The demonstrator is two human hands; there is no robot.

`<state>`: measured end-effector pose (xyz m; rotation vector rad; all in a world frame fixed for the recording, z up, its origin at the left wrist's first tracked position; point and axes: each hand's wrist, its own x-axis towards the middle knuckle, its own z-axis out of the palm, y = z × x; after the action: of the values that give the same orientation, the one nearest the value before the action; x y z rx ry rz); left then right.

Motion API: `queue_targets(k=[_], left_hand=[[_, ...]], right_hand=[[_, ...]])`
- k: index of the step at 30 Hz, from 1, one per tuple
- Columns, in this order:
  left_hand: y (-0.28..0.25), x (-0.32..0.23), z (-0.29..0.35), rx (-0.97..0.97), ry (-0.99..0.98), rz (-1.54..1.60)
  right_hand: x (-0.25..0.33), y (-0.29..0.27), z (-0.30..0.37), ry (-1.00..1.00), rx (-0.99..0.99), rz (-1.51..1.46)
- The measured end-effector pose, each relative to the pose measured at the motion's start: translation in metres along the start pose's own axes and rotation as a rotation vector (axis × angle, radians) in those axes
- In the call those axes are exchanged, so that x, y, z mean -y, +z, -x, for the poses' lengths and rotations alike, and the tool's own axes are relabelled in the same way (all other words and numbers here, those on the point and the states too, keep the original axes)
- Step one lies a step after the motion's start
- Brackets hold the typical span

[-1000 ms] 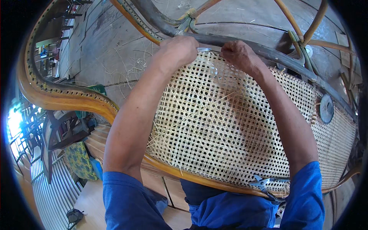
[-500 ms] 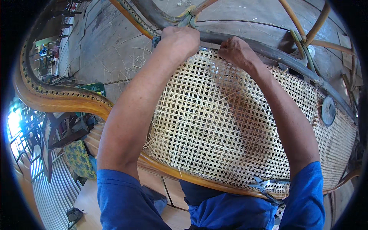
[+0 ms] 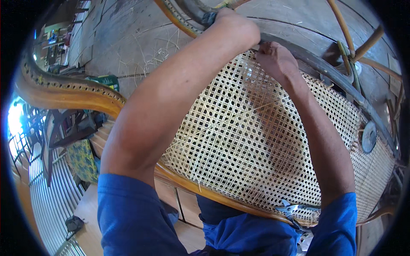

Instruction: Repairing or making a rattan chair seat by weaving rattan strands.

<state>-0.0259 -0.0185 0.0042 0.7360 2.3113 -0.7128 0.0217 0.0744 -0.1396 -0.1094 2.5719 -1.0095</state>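
Observation:
A large panel of woven cane webbing [image 3: 239, 123] spans a curved wooden frame in front of me. My left hand [image 3: 241, 29] is at the panel's far edge, over the dark rail [image 3: 316, 59]; its fingers are hidden behind the back of the hand. A small dark blue piece [image 3: 209, 18] shows beside it; whether the hand holds it, I cannot tell. Just right of it, my right hand [image 3: 277, 62] has its fingers curled together at the cane's far edge. What they pinch is hidden. A loose cane strand [image 3: 252, 112] crosses the weave diagonally.
Cutting pliers [image 3: 292, 208] lie on the panel's near edge by my right sleeve. A grey disc [image 3: 368, 137] rests at the right. A curved wooden rail with holes [image 3: 72, 96] sweeps left. Cane scraps [image 3: 149, 53] litter the floor beyond; wooden poles [image 3: 344, 30] stand far right.
My left hand has moved right, nearer my right hand, and its forearm slants more across the panel. The right hand stays at the cane's far edge. The view has shifted slightly.

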Motion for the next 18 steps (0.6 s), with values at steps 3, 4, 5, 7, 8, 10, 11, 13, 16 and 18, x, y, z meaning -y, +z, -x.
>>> queue_targets(k=[3,4,5,7,8,10,11,13,16,18], left_hand=[[0.011,0.009,-0.013,-0.029,0.021,0.052],[0.015,0.009,-0.019,-0.051,0.053,0.088],[0.021,0.008,-0.024,-0.051,0.054,0.092],[0.026,0.001,-0.015,-0.124,-0.055,-0.018],[0.028,-0.003,-0.01,-0.161,-0.109,-0.074],[0.027,-0.004,-0.001,-0.239,-0.228,-0.192],[0.018,0.0,-0.003,-0.237,-0.227,-0.194],[-0.006,0.006,-0.011,0.166,-0.161,0.004],[0.029,0.004,0.007,-0.337,-0.17,-0.092],[0.017,0.012,-0.012,-0.085,-0.159,-0.019]], right_hand=[[0.018,-0.004,0.013,0.079,-0.056,0.08],[0.014,-0.003,0.01,0.08,-0.054,0.085],[0.008,-0.001,0.005,0.014,-0.046,0.121],[0.011,-0.005,0.007,-0.041,-0.029,0.152],[0.014,-0.006,0.007,0.008,-0.013,0.14],[0.026,-0.013,0.008,0.053,0.0,0.126],[0.029,-0.014,0.009,0.066,-0.004,0.109],[0.034,-0.019,0.013,0.096,-0.008,0.104],[0.041,-0.027,0.021,0.071,-0.061,0.074],[0.033,-0.024,0.015,-0.017,-0.057,0.139]])
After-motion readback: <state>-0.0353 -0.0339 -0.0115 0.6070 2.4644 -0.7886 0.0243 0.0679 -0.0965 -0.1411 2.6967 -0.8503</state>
